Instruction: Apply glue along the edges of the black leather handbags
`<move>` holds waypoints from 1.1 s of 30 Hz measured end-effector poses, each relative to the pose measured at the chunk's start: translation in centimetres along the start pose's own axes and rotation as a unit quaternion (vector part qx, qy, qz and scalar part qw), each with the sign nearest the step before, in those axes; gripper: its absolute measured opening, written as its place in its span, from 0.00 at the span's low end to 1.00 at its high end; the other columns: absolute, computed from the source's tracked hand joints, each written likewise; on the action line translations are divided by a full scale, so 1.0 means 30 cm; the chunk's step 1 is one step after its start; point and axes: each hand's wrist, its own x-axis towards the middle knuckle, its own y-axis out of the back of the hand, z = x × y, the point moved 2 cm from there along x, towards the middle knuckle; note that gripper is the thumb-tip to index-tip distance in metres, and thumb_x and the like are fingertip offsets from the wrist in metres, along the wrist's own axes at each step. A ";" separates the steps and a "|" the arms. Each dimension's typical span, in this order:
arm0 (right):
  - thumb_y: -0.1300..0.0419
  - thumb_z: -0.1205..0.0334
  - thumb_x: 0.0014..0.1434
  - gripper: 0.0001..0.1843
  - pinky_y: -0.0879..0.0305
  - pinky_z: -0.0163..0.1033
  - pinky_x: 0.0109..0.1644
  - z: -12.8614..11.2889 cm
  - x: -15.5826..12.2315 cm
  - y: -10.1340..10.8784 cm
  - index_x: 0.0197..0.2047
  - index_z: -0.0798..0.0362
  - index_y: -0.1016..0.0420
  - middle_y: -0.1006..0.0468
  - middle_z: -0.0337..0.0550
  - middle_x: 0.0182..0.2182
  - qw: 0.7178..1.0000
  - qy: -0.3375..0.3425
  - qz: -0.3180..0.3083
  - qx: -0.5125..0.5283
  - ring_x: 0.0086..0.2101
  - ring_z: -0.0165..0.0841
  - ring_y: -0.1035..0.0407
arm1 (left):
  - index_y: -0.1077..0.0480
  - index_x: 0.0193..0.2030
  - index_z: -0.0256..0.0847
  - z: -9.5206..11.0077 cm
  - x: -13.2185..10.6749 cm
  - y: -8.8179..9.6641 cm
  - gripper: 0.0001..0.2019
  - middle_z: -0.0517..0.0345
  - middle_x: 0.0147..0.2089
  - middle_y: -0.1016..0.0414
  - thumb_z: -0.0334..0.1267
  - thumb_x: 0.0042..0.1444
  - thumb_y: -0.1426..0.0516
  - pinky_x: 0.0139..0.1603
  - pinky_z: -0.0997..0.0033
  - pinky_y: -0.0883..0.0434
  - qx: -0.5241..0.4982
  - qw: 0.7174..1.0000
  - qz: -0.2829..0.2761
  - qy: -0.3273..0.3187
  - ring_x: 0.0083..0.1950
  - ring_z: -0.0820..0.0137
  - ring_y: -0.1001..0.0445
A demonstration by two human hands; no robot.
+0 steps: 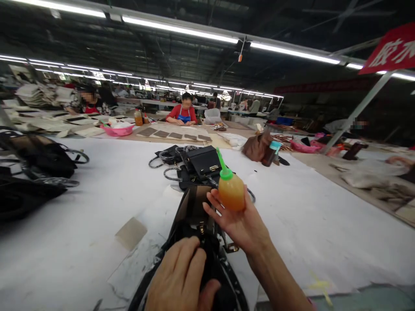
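My right hand (238, 220) is wrapped round a small squeeze bottle (231, 189) of orange liquid with a green cap and a thin green nozzle pointing up and left. The bottle hovers just above an open black handbag (194, 216) lying on the white table. My left hand (181, 278) presses down on the near part of that bag, fingers curled over the black leather. The bag's flap stands open with its brown lining showing, and a gold clasp sits between my two hands.
More black bags (199, 164) with ring handles lie just beyond, and others pile up at the left edge (35, 162). A tan card (131, 233) lies on the white table (308, 216). A brown bag (257, 147) sits further back. People sit at far tables.
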 end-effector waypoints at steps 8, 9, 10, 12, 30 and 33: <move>0.22 0.51 0.43 0.29 0.42 0.55 0.59 0.013 -0.007 -0.011 0.41 0.66 0.20 0.23 0.61 0.39 1.000 0.013 -0.015 -0.019 0.46 0.46 0.31 | 0.30 0.54 0.26 0.044 0.245 0.009 0.32 0.38 0.47 0.24 0.53 0.51 0.38 0.68 0.44 0.45 -0.037 0.987 -0.123 0.096 0.53 0.49 0.28; 0.22 0.50 0.43 0.30 0.42 0.55 0.59 0.014 -0.006 -0.013 0.41 0.66 0.20 0.23 0.60 0.39 1.000 0.013 -0.017 -0.022 0.46 0.46 0.31 | 0.28 0.51 0.27 0.051 0.257 0.017 0.26 0.40 0.45 0.23 0.48 0.53 0.40 0.68 0.45 0.45 -0.034 0.985 -0.129 0.112 0.52 0.51 0.27; 0.22 0.50 0.43 0.30 0.42 0.54 0.59 0.015 -0.006 -0.016 0.41 0.66 0.20 0.23 0.60 0.39 0.999 0.013 -0.020 -0.025 0.46 0.45 0.32 | 0.26 0.47 0.29 0.056 0.265 0.023 0.20 0.41 0.43 0.23 0.44 0.54 0.42 0.66 0.45 0.43 -0.025 0.982 -0.136 0.125 0.51 0.51 0.27; 0.23 0.50 0.45 0.30 0.41 0.54 0.57 0.019 -0.007 -0.022 0.42 0.66 0.20 0.23 0.60 0.38 0.999 0.012 -0.025 -0.028 0.46 0.44 0.31 | 0.26 0.45 0.32 0.057 0.271 0.028 0.16 0.42 0.43 0.23 0.40 0.57 0.46 0.58 0.45 0.34 -0.007 0.976 -0.168 0.136 0.49 0.50 0.26; 0.25 0.48 0.50 0.28 0.41 0.59 0.54 0.029 -0.084 -0.072 0.46 0.61 0.21 0.24 0.60 0.42 0.998 0.027 -0.041 -0.044 0.46 0.48 0.33 | 0.27 0.43 0.52 -0.121 0.206 0.249 0.14 0.65 0.44 0.26 0.29 0.57 0.47 0.46 0.75 0.34 -0.130 0.948 -0.288 -0.035 0.47 0.68 0.27; 0.26 0.48 0.51 0.27 0.40 0.60 0.54 0.050 -0.081 -0.053 0.46 0.61 0.22 0.25 0.60 0.43 0.999 0.014 -0.017 -0.050 0.46 0.49 0.33 | 0.26 0.47 0.57 -0.153 0.174 0.269 0.19 0.65 0.48 0.26 0.28 0.57 0.48 0.51 0.73 0.34 -0.145 0.944 -0.298 -0.004 0.49 0.68 0.27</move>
